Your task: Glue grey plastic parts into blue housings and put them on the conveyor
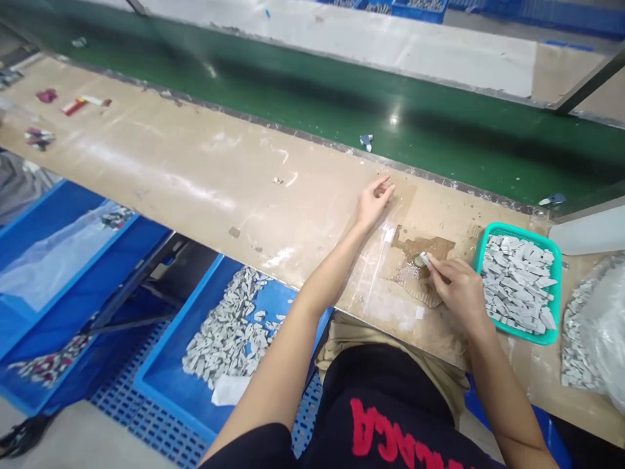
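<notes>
My left hand [375, 200] is over the bench near the edge of the green belt. Its fingers are loosely bent and apart, and I see nothing in them. Between the thumb and fingers of my right hand [458, 286] is a small light-grey plastic piece [424, 258], held low over a brown stained patch [430, 246] of the bench. Just right of that hand stands a turquoise basket [558, 286] heaped with similar grey pieces [517, 280]. A small blue-and-white part [366, 141] lies on the green belt [312, 107], beyond my left hand.
Another blue-and-white part [553, 199] rests on the belt at right. A clear plastic bag [603, 326] of grey pieces sits beside the basket. Below the bench's front edge is a blue bin [161, 355] with many grey pieces. Red parts [75, 106] lie far left.
</notes>
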Available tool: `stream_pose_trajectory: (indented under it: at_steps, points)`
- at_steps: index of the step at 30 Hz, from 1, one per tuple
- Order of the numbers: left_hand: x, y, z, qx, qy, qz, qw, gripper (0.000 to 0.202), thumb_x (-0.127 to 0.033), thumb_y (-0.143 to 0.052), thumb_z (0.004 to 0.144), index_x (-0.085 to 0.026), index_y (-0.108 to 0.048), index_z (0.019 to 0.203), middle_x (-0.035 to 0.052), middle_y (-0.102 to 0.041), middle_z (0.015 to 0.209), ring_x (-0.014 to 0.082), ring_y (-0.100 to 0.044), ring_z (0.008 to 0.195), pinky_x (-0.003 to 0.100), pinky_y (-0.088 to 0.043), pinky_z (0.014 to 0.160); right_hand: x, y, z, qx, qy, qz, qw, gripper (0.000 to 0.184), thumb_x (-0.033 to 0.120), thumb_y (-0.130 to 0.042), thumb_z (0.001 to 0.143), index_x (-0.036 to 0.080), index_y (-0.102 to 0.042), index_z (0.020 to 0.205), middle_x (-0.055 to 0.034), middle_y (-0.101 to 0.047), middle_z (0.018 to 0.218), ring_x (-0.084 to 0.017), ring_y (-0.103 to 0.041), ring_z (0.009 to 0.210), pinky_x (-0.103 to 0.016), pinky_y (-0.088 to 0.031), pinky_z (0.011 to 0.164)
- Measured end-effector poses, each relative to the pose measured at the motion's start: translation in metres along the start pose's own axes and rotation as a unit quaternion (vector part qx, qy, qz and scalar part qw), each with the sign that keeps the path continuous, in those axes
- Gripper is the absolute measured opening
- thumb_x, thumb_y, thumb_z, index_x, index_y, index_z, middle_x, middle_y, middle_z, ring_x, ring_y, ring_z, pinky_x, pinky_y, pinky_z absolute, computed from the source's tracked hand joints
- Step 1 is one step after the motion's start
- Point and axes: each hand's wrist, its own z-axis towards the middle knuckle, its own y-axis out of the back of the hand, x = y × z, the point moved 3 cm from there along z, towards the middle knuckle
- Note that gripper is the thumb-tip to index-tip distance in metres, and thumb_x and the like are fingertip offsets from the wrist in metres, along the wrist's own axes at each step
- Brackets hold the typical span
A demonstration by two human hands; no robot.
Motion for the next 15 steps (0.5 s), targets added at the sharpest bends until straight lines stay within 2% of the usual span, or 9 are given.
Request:
stream_pose_trajectory:
  at_steps: [3,6,15]
  points:
    - [0.001,-0.001,0.001,0.009,-0.013,0.018,1.0,0.047,-0.035,-0.073,0.086,-0.015,-0.067,0.128,0.0061,-0.071,0.095,0.0075,-0.057,0.06,0.023,-0.05,0.067,0.002,-0.001,0.002,-0.018,0.023,0.001,1.0,0.025,0.026,-0.056,0.098,0.024,-0.078,0.11,-0.0057,-0.08,0.091,-0.02,-0.069,0.079,-0.036,-0.057,0.075]
    - [0.006,-0.001,0.005,0.013,-0.028,0.043,0.999,0.044,-0.037,-0.072,0.087,-0.019,-0.068,0.127,0.005,-0.071,0.095,0.0082,-0.057,0.064,0.024,-0.051,0.071,0.005,-0.002,0.004,-0.024,0.055,0.004,0.998,0.022,0.024,-0.058,0.097,0.023,-0.079,0.104,-0.0054,-0.08,0.09,-0.019,-0.07,0.078,-0.035,-0.057,0.074]
    - [0.013,-0.003,0.01,0.036,-0.064,0.067,0.995,0.042,-0.044,-0.069,0.088,-0.023,-0.067,0.125,0.0031,-0.07,0.091,0.0109,-0.06,0.067,0.026,-0.051,0.074,0.01,-0.002,0.005,-0.008,0.101,-0.043,0.994,0.019,0.017,-0.06,0.095,0.016,-0.077,0.103,-0.0071,-0.08,0.088,-0.019,-0.067,0.075,-0.033,-0.056,0.072]
